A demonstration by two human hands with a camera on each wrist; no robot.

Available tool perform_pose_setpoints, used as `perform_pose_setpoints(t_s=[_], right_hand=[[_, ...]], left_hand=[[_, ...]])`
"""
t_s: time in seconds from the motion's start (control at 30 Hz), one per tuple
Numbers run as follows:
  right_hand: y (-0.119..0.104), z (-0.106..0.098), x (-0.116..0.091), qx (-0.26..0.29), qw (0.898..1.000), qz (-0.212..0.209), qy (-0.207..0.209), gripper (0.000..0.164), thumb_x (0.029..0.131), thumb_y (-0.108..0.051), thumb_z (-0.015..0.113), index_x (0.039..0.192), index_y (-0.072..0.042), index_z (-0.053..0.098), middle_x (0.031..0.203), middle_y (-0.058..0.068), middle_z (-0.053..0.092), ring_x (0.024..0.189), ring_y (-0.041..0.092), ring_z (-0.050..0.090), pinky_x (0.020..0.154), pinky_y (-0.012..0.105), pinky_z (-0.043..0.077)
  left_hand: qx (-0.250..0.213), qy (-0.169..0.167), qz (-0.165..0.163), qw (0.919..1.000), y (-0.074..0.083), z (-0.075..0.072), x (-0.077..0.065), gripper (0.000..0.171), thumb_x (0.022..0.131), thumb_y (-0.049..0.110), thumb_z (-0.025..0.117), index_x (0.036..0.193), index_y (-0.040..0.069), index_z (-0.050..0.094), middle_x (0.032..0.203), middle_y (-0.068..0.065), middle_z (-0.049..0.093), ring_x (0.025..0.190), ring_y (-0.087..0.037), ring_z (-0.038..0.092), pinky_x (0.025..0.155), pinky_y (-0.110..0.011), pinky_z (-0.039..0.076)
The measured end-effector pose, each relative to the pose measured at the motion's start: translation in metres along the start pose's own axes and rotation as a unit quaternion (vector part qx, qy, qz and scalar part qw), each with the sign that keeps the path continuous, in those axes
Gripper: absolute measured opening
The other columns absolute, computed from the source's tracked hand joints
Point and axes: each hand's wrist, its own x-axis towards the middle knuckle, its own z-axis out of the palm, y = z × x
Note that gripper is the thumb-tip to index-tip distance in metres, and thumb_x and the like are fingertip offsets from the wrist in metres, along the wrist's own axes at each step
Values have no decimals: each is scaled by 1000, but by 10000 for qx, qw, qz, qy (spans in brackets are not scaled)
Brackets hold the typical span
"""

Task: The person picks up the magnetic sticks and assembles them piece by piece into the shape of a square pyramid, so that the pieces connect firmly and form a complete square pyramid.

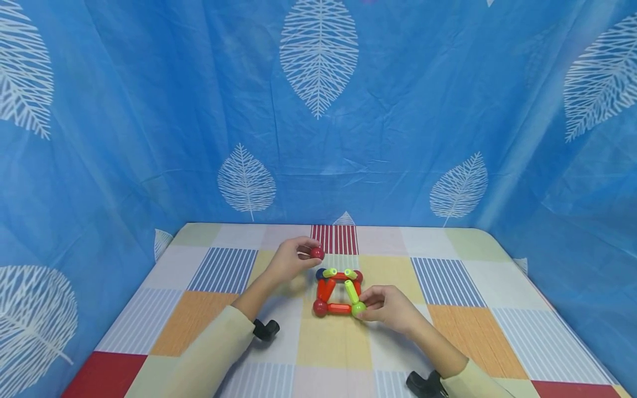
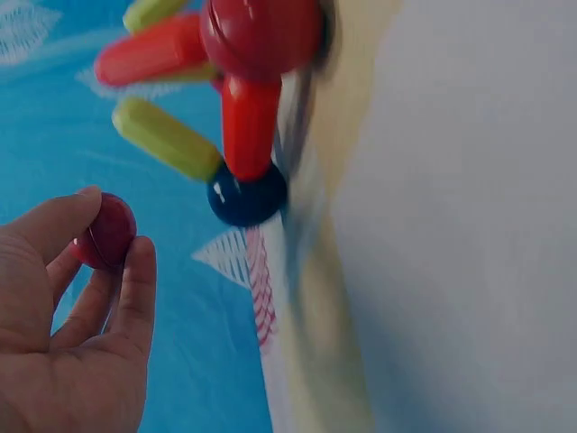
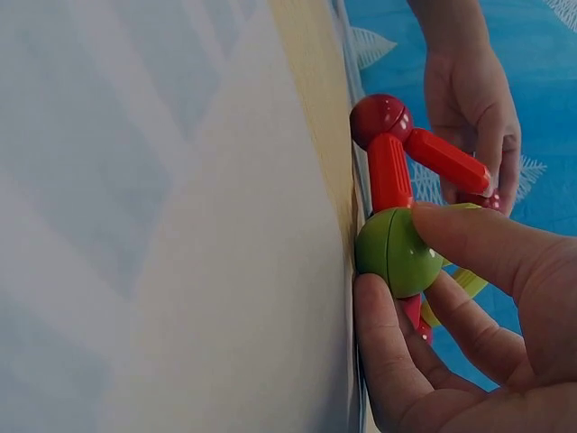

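Note:
A frame of rods and balls [image 1: 340, 308] sits on the cloth, with a dark blue ball [image 2: 248, 194], red balls [image 1: 320, 308] and a green ball [image 3: 398, 253] at its corners. Red rods [image 3: 390, 171] join the corners, while one red rod [image 2: 151, 50] and several yellow-green rods [image 1: 351, 292] slant upward with free ends. Behind the frame's left corner, my left hand [image 1: 291, 258] pinches a separate red ball [image 2: 110, 230] between thumb and fingers, held above the cloth. My right hand [image 1: 390, 309] grips the green ball at the front right corner, thumb on top and fingers around its side.
The table [image 1: 338, 354] carries a patchwork-patterned cloth. A blue curtain with white leaf prints [image 1: 318, 55] hangs behind it and along both sides. Black wrist mounts [image 1: 266, 330] stick out from both forearms near the table surface.

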Motion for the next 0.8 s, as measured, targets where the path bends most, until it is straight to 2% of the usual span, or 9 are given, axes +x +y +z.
perform_pose_setpoints(t_s=[0.2, 0.53, 0.8], right_hand=[[-1, 0, -1, 12, 10000, -58, -2, 30, 80, -7, 85, 106, 1, 71, 96, 10, 73, 85, 17, 66, 71, 24, 55], [0, 0, -1, 61, 9999, -83, -62, 30, 82, -7, 84, 107, 2, 71, 97, 12, 73, 86, 19, 67, 71, 25, 55], [-1, 0, 0, 73, 9999, -132, -85, 31, 81, -8, 85, 107, 1, 71, 97, 11, 74, 85, 18, 67, 71, 24, 55]], left_hand=[[-70, -307, 283, 9991, 12, 10, -9, 36, 88, 11, 81, 122, 7, 72, 114, -7, 71, 105, -21, 69, 90, -32, 61], [9, -591, 341, 9977, 24, 22, -16, 35, 87, 18, 83, 121, 12, 73, 111, -3, 75, 101, -21, 72, 87, -33, 62], [97, -631, 377, 9972, 25, 32, -18, 33, 86, 18, 84, 117, 14, 75, 110, -1, 75, 103, -20, 70, 89, -36, 61]])
